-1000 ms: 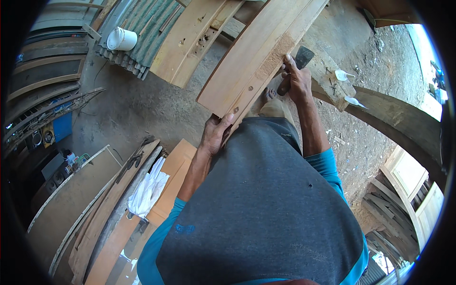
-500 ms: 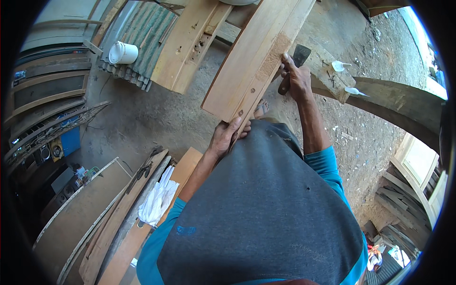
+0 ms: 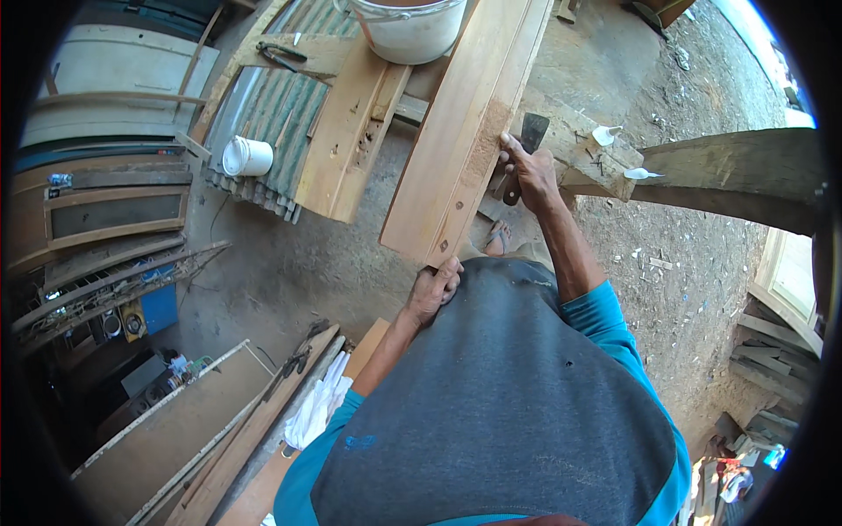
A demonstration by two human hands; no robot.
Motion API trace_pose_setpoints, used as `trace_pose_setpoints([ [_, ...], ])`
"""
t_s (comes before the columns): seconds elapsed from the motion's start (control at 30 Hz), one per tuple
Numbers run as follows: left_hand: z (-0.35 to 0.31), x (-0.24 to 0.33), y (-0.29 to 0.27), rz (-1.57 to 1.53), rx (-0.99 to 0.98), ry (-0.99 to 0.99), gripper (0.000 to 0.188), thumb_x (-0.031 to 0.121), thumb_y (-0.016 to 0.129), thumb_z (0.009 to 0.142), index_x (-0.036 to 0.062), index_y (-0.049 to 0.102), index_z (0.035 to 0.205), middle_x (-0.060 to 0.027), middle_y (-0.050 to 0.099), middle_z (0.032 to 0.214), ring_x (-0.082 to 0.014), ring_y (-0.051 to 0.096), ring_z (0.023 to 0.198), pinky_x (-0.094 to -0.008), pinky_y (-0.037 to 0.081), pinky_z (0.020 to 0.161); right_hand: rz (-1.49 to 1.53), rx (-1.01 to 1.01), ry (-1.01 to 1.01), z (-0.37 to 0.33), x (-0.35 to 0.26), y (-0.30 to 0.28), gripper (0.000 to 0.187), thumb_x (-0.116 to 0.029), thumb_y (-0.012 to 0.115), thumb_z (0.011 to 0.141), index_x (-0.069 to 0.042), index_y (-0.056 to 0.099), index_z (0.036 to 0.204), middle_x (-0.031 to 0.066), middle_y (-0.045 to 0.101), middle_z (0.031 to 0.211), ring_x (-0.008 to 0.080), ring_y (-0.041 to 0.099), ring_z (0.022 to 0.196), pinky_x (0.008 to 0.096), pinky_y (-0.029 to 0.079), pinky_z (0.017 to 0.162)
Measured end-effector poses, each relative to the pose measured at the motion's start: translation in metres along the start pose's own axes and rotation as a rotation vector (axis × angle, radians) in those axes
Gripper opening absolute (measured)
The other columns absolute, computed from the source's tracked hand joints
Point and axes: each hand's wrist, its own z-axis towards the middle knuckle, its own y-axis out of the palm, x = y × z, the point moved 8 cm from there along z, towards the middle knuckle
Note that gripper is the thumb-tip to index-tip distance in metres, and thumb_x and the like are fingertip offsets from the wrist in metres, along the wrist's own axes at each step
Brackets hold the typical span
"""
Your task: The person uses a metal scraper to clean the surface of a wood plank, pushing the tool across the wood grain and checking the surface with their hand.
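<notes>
A long wooden board (image 3: 434, 167) slants away from my waist, with a rough brown patch (image 3: 488, 140) and a couple of dark knots along its right side. My left hand (image 3: 434, 291) is closed round the board's near corner. On its right edge, my right hand (image 3: 533, 178) rests its thumb against the wood. That same hand is closed on a putty knife (image 3: 534, 131), whose wide dark blade points away from me and whose handle shows below the fingers. Part of the grip is hidden behind the fingers.
Left of the board lie a second wooden board (image 3: 338, 149), a large white bucket (image 3: 412, 33), pincers (image 3: 281, 57) and a small white pail (image 3: 248, 157) on corrugated sheets (image 3: 285, 114). White plastic applicators (image 3: 605, 135) sit on a plank at right, near a thick beam (image 3: 728, 171).
The view has shifted, showing more of the far bench, the large bucket and the pincers. Both hands keep hold, and the left has its fingers more curled at the board's end.
</notes>
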Motion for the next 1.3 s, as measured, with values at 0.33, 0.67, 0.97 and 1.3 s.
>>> trace_pose_setpoints([
  [0.33, 0.007, -0.008, -0.005, 0.021, -0.024, -0.005, 0.046, 0.053, 0.063, 0.110, 0.0068, 0.064, 0.103, 0.0064, 0.049, 0.072, -0.0049, 0.040, 0.059, -0.0246, 0.032, 0.054, 0.088, 0.004, 0.071, -0.012, -0.008, 0.003, 0.043, -0.033, 0.086, 0.097, 0.001, 0.077, 0.123, -0.0022, 0.069, 0.084, 0.0039, 0.057, 0.064, 0.0225, 0.044, 0.053],
  [0.67, 0.009, -0.007, -0.007, -0.014, 0.017, 0.015, 0.047, 0.051, 0.070, 0.106, 0.0054, 0.065, 0.101, 0.0039, 0.050, 0.076, -0.0066, 0.043, 0.068, -0.0268, 0.036, 0.061, -0.018, 0.035, 0.076, -0.017, -0.013, 0.002, 0.048, -0.039, 0.085, 0.097, 0.002, 0.079, 0.122, -0.0010, 0.071, 0.086, 0.0053, 0.059, 0.067, 0.0231, 0.046, 0.059],
  [0.97, 0.008, -0.006, -0.006, -0.058, 0.044, -0.016, 0.042, 0.046, 0.074, 0.105, 0.0038, 0.066, 0.102, 0.0042, 0.052, 0.078, -0.0067, 0.044, 0.068, -0.0278, 0.037, 0.061, -0.054, 0.049, 0.061, -0.012, -0.009, -0.001, 0.045, -0.040, 0.085, 0.098, -0.001, 0.079, 0.118, -0.0023, 0.072, 0.085, 0.0043, 0.059, 0.068, 0.0224, 0.046, 0.059],
  [1.3, 0.007, -0.011, -0.012, 0.004, 0.061, -0.066, 0.044, 0.046, 0.074, 0.105, 0.0029, 0.068, 0.101, 0.0034, 0.056, 0.074, -0.0077, 0.048, 0.065, -0.0275, 0.040, 0.060, -0.243, 0.011, -0.079, -0.007, -0.016, -0.002, 0.056, -0.055, 0.089, 0.087, 0.001, 0.083, 0.094, 0.0032, 0.066, 0.073, 0.0126, 0.058, 0.065, 0.0322, 0.045, 0.059],
])
